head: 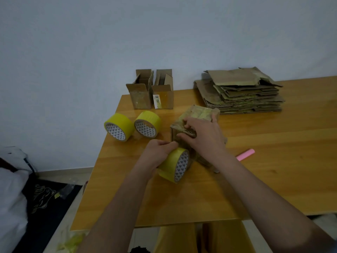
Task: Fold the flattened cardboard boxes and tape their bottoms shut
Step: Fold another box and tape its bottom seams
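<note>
Head view: right hand (204, 136) is lying on top of the cardboard box (196, 114) mid-desk, fingers curled over its near-left edge and pressing it down; left hand (160, 152) is gripping a yellow tape roll (176, 165) touching the box's near side, thumb and fingers pinched at the box corner; two more tape rolls (118, 126) are sitting near the desk's left edge; two folded boxes (151, 90) are standing upright at the far-left corner; flat cardboard stack (240, 92) is lying along the far edge; pink marker (245, 154) is lying right of the box on the desk (273, 161).
</note>
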Motion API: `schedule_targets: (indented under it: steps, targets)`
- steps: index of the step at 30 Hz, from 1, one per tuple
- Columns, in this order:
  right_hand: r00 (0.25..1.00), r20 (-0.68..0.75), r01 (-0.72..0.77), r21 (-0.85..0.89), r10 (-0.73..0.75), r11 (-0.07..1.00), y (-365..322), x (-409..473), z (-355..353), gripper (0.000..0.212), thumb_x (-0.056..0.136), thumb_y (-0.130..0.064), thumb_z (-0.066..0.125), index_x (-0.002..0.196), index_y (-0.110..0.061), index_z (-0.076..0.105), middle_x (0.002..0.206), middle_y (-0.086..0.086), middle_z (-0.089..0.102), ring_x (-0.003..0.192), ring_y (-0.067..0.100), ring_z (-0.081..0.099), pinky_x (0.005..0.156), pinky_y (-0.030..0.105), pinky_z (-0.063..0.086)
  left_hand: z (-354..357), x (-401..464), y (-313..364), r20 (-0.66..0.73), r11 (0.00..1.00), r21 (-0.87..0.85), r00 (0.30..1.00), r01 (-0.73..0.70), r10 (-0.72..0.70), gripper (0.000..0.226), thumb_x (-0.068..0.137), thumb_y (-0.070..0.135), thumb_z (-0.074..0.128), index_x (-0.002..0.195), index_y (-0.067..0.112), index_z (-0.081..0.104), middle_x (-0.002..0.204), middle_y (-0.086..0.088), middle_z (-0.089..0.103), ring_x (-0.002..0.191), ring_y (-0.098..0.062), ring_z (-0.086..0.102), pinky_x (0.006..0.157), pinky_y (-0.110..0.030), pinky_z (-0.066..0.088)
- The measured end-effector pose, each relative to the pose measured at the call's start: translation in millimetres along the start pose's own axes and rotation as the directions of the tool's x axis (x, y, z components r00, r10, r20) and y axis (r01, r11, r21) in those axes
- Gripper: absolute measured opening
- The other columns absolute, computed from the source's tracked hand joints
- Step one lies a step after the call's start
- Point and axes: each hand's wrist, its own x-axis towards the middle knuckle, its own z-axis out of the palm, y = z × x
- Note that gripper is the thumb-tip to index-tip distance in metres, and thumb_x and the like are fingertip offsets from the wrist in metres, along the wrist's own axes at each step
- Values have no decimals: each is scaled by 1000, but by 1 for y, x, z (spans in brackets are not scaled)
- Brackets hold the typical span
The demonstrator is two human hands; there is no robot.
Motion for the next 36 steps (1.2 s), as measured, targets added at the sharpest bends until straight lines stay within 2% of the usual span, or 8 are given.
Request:
schedule_targets:
  steps: [7, 10, 12, 15, 20, 26, 32, 36]
  targets:
    - [992, 114, 35, 214, -61, 976, 9, -8, -2, 40, 98, -49, 43, 133, -35, 56, 143, -11, 51, 139, 11, 38, 119, 48, -5, 9, -5, 0, 29, 997, -48, 997, -67, 68, 20, 94, 29, 60, 98, 13, 71, 97, -8, 71, 94, -24, 67, 89, -43, 53]
    - [976, 212, -164, 609, 40, 776, 19, -14, -30, 38, 95, -56, 41, 126, -43, 57, 142, -10, 52, 129, 8, 48, 106, 34, 35, 9, -9, 4, 53, 997, -70, 998, -40, 44, 22, 96, 29, 59, 105, 12, 69, 103, -10, 70, 95, -25, 66, 88, -42, 53]
    - [977, 100, -199, 727, 186, 657, 33, -26, -48, 23, 97, -31, 53, 118, -35, 64, 126, -14, 62, 111, 0, 57, 90, 17, 48, 8, -10, 5, 54, 997, -81, 998, -15, 20, 24, 96, 30, 59, 109, 12, 67, 106, -9, 68, 95, -23, 65, 85, -40, 53]
    - [942, 156, -334, 496, 296, 802, 66, -46, -59, 34, 94, -1, 53, 111, -25, 70, 109, -14, 63, 109, 5, 55, 93, 20, 42, 7, -9, 5, 35, 993, -118, 999, -8, 12, 23, 94, 32, 62, 109, 14, 66, 107, -4, 65, 92, -17, 62, 77, -33, 52]
    - [806, 539, -349, 98, 245, 932, 109, -74, -51, 39, 81, -5, 75, 118, -16, 70, 128, 6, 56, 122, 22, 52, 95, 18, 32, 11, -5, 2, -53, 991, -62, 992, -116, 113, 23, 91, 33, 65, 100, 12, 70, 109, -4, 66, 102, -21, 60, 95, -42, 51]
    - [903, 377, -263, 108, 205, 959, 112, -78, -40, 21, 83, -11, 74, 80, -30, 64, 90, -1, 59, 91, 27, 59, 78, 34, 46, 14, -7, 0, -101, 980, -73, 979, -186, 179, 10, 93, 19, 62, 90, 15, 70, 105, -8, 66, 102, -24, 60, 91, -40, 51]
    - [979, 183, -161, 417, 91, 895, 73, -75, -68, 9, 94, -18, 60, 94, -19, 69, 73, -7, 64, 67, 8, 57, 58, 15, 41, 9, -5, -3, -137, 978, -126, 979, -168, 151, 13, 94, 13, 60, 85, 16, 69, 100, -7, 68, 98, -24, 63, 89, -40, 53]
    - [994, 90, 41, 239, -64, 970, 32, -70, -74, 20, 92, -28, 61, 110, -30, 69, 83, -19, 63, 70, 1, 57, 58, 16, 46, 11, -2, -3, -171, 980, -156, 980, -127, 100, 7, 93, 15, 63, 91, 11, 69, 100, -11, 68, 96, -26, 63, 86, -41, 55]
